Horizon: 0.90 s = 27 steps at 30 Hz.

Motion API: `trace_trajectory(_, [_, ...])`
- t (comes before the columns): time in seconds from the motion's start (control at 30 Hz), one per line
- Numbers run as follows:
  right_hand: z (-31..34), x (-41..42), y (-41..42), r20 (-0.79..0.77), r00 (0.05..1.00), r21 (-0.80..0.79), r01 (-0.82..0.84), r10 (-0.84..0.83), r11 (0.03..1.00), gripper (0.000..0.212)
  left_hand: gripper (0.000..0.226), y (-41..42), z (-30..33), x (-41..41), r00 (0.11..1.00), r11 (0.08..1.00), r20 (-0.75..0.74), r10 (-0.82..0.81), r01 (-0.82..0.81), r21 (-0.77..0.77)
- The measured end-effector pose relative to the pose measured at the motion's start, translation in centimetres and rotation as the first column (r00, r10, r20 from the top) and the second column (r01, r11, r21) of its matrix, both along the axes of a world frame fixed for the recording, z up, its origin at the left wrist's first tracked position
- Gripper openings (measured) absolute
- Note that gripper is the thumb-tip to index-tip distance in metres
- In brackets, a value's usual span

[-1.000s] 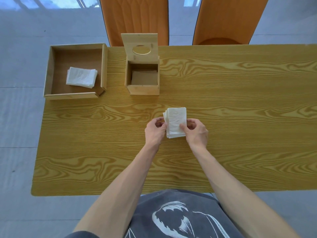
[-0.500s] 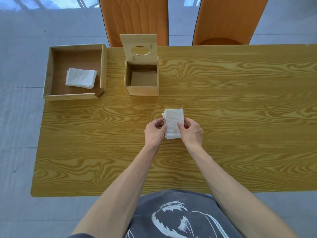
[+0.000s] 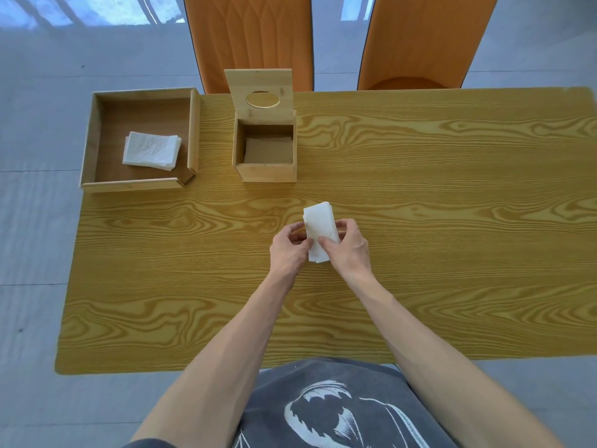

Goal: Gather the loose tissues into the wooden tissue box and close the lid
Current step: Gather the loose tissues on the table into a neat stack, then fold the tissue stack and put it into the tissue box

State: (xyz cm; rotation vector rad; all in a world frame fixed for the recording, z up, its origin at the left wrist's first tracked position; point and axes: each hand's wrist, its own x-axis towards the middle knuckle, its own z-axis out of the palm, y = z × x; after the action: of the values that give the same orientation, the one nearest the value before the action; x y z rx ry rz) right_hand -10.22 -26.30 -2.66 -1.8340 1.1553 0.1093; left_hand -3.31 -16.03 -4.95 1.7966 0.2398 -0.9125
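Both hands' fingers (image 3: 324, 245) curled, gripping the tissue stack (image 3: 319, 226) between them.

Soft, even daylight fills the room, coming from beyond the two orange upholstered chairs (image 3: 255, 37), where pale blue window glare washes over the glossy grey floor (image 3: 38, 130). The yellow wood-grain table (image 3: 452, 221) is bright, with only faint shadows. The open wooden tissue box (image 3: 264, 150) is dim inside. The wide lens bows the table's edges; the picture stays sharp, softening slightly toward the corners.
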Motion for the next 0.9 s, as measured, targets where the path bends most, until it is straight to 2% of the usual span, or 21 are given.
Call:
trace_trajectory(0.1, [0.2,-0.2,0.5,0.075,0.997,-0.036,-0.022,0.025,0.999,0.048,0.048,0.4,0.2,-0.1,1.0,1.0,-0.01,-0.025,0.025,0.001])
trace_trajectory(0.17, [0.4,-0.4,0.7,0.091,0.991,-0.157,-0.085,0.1,0.984,0.049,0.052,0.9,0.6,0.0,0.998,0.998,0.023,-0.051,0.051,0.022])
trace_trajectory(0.27, [0.8,-0.6,1.0,0.104,0.967,-0.391,-0.174,0.231,0.904,0.039,0.055,1.9,1.5,0.2,0.974,0.99,0.204,-0.102,0.079,0.115])
trace_trajectory(0.37, [0.4,-0.8,1.4,0.095,0.943,-0.517,-0.227,0.319,0.825,0.028,0.065,3.0,2.1,0.3,0.893,0.96,0.382,-0.239,0.158,0.23])
trace_trajectory(0.53, [-0.8,-1.8,1.5,0.015,0.923,-0.565,-0.308,0.384,0.765,0.029,0.079,4.2,2.1,0.3,0.764,0.877,0.435,-0.476,0.378,0.296])
trace_trajectory(0.73, [-1.2,-2.7,1.1,0.1,0.907,-0.54,-0.296,0.409,0.788,0.023,0.061,3.8,2.4,0.3,0.745,0.878,0.465,-0.478,0.395,0.271])
trace_trajectory(0.9, [-1.4,-3.1,0.7,0.076,0.9,-0.507,-0.336,0.43,0.794,0.021,0.062,3.6,2.2,0.3,0.714,0.855,0.471,-0.518,0.411,0.318])
